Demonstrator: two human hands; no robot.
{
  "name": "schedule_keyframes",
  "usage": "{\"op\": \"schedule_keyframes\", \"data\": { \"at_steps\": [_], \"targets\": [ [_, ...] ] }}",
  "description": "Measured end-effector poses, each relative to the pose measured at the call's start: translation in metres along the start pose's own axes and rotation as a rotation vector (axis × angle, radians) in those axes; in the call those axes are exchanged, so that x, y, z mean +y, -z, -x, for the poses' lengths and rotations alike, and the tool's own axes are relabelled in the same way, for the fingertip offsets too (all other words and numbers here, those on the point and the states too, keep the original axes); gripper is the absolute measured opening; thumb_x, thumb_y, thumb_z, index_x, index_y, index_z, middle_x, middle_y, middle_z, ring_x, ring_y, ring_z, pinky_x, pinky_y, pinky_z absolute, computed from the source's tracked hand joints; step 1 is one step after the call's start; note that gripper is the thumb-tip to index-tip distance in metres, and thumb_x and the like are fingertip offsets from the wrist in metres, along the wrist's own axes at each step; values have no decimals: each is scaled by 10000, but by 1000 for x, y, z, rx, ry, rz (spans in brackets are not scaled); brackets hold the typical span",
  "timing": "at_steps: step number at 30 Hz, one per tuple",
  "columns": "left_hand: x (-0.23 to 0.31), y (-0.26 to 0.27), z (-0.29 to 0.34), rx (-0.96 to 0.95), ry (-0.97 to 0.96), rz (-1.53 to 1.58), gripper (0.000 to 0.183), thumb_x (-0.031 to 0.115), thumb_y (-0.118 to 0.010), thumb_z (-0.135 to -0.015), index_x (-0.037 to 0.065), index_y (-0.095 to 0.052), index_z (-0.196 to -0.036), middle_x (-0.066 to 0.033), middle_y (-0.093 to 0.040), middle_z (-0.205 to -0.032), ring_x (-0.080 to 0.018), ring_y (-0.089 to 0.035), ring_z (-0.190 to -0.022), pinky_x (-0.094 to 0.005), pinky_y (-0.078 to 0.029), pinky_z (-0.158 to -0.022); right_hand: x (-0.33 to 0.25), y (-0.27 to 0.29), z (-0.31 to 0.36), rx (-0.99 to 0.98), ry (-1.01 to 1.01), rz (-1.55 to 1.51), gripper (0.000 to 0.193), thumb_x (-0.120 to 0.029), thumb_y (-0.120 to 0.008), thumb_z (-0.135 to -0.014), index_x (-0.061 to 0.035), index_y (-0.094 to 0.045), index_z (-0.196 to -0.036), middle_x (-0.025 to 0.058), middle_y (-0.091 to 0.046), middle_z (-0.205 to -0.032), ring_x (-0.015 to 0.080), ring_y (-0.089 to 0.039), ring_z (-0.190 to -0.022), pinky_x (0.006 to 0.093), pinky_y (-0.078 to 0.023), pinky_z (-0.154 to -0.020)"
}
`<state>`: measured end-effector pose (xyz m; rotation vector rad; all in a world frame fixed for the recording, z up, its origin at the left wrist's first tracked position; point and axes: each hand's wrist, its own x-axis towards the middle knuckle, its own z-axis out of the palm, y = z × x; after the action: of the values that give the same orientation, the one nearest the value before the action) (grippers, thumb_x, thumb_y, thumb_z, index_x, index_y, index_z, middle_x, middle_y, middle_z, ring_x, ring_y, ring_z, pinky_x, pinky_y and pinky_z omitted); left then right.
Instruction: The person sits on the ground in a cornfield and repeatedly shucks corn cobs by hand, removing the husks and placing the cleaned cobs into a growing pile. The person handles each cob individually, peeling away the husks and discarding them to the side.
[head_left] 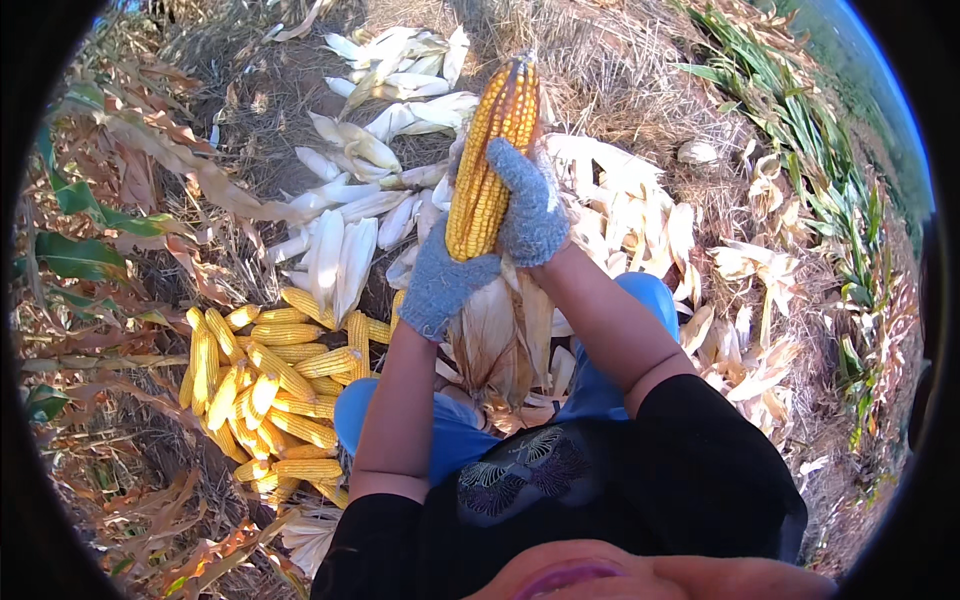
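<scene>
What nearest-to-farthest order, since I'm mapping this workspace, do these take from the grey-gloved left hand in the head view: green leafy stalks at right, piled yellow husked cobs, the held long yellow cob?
From the left hand:
1. Held long yellow cob: in its grip.
2. Piled yellow husked cobs: lower left.
3. Green leafy stalks: upper right.

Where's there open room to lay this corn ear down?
Most open, though strawy: the ground between the ear and green leaves, upper right. Another strawy patch lies between white husks and dry leaves, upper left. Crowded: the corn pile, lower left, and the husk-filled middle.
</scene>
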<state>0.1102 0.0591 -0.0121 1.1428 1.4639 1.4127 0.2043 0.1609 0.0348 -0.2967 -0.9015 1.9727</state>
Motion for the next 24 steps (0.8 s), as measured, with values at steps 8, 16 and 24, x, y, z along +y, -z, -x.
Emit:
{"op": "schedule_keyframes", "data": {
  "at_steps": [8,16,24],
  "targets": [
    [-1,-16,8,66,31,15,569,113,-785,-729,-1,-522,-1221,-85,-640,-1106,-169,-626,-962,-308,-515,-840,-17,-6,4,4,-24,15,465,-304,-614,-911,-35,-475,-1264,93,-617,-959,185,-628,-822,315,-538,-715],
    [-6,-14,21,125,48,27,586,102,-827,-698,2,-515,-1185,-90,-632,-1091,-177,-622,-947,-313,-514,-825,-17,-6,0,-27,-72,265,416,-257,-673,-876,-1,-511,-1161,98,-624,-914,185,-632,-784,314,-542,-675],
    [7,-11,18,59,101,-163,524,177,-819,-712,5,-551,-1128,-95,-642,-1035,-165,-626,-894,-317,-521,-782,-8,14,-17,-82,-80,293,381,-217,-687,-865,-23,-511,-1142,92,-616,-881,197,-635,-754,334,-551,-666]
  ]
}}
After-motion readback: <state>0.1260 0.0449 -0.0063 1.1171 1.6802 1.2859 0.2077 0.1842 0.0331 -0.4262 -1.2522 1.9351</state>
